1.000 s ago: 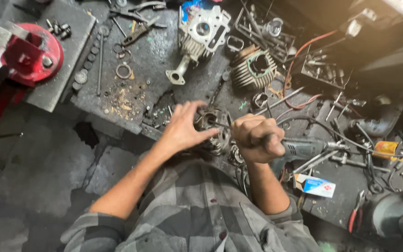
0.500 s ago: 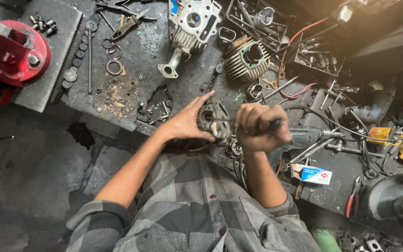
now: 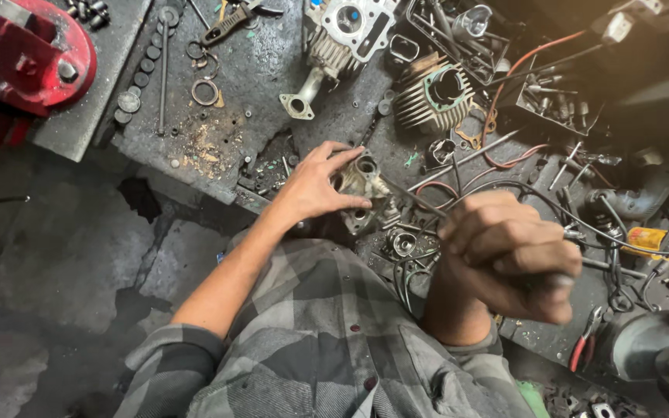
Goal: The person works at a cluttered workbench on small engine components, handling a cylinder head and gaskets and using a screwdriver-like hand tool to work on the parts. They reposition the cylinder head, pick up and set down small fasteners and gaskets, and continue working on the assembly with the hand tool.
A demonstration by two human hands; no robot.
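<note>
My left hand (image 3: pixel 313 188) rests on a small grey metal engine part (image 3: pixel 365 193) at the front edge of the dirty workbench (image 3: pixel 257 70), fingers spread over it. My right hand (image 3: pixel 509 259) is raised close to the camera in a fist around the handle of a screwdriver; its thin shaft (image 3: pixel 413 197) points left and down to the engine part. The handle is mostly hidden inside the fist.
A finned cylinder (image 3: pixel 433 97) and a larger engine casting (image 3: pixel 342 35) lie at the back. A red vise (image 3: pixel 36 54) is at far left. Wires, pliers (image 3: pixel 586 340), a grinder disc (image 3: pixel 663 356) and several loose tools crowd the right side.
My right hand has risen toward the camera and pulled back to the right with the screwdriver. My left hand stays on the engine part.
</note>
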